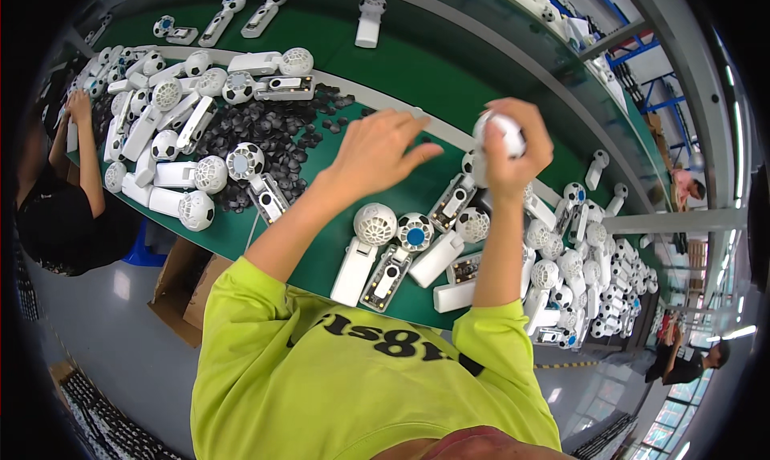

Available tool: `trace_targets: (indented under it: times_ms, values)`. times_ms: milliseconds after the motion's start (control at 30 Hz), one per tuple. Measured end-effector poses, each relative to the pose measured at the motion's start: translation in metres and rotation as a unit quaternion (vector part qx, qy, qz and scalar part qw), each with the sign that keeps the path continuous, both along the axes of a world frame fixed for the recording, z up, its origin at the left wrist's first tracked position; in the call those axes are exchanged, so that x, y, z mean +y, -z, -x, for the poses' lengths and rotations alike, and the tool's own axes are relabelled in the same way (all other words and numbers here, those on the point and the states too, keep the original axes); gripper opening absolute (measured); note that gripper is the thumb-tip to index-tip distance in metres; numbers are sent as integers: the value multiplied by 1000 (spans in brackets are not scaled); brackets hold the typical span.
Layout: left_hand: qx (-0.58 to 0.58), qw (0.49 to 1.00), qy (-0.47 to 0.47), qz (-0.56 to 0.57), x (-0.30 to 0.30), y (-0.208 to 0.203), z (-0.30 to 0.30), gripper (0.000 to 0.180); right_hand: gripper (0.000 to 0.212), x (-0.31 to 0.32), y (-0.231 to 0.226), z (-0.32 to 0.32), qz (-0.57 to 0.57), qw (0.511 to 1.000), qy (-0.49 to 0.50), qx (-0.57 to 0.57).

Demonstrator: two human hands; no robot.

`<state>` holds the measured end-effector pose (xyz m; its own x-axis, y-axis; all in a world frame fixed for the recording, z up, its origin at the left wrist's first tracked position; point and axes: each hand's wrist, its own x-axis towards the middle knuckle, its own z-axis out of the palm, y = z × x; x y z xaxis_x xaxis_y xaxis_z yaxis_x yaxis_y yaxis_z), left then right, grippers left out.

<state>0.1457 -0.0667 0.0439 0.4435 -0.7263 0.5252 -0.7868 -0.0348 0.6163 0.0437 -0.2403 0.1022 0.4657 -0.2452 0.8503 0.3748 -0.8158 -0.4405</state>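
- Green workbench (341, 215) curves across the workshop; a pale rail lines its far edge, and a belt (313, 35) carrying spaced-out pieces runs beyond.
- At its left end, a co-worker's hands (78, 107) work beside a heap of white gadgets (167, 95) with football-like heads.
- Right of that heap, small black pieces (257, 131) lie in a loose pile.
- Left hand (375, 151) hovers near the far edge, fingers stretched rightward, thumb spread wide; it seems to hold nothing, though its underside is hidden.
- Between the forearms, more gadgets, including a clear-backed one (388, 279), lie along the near edge.
- Right hand (525, 147) curls closed around a ball-headed gadget (507, 127), raised by the far edge. Its ball points away, its blurred handle apparently toward the near edge; it lies right of the left fingertips, well apart.
- Toward the right end, another heap (618, 275) crowds the workbench.
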Motion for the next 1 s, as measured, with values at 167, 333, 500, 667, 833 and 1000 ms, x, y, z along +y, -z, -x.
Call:
trace_targets:
  times_ms: [167, 333, 500, 667, 833, 1000]
  values:
    - [-259, 950, -125, -119, 1, 52, -38, 38, 33, -75, -9, -44, 134, 941, 180, 254]
    - [-277, 945, -63, -160, -4, 84, -34, 34, 41, -128, 48, -59, 237, 716, 137, 643]
    - [-229, 945, -38, -231, 2, 74, -40, 25, 43, -81, 39, -138, 366, 737, 83, 562]
    - [-251, 946, -123, -164, 14, 67, -57, 15, 49, -3, 37, -243, 331, 780, -22, 530]
    - [-197, 954, -94, -204, 4, 71, -52, 9, 57, 78, 66, -345, 247, 823, -52, 509]
    - [-166, 967, -120, -154, -2, 83, -54, 7, 57, 110, 85, -390, 171, 788, 16, 591]
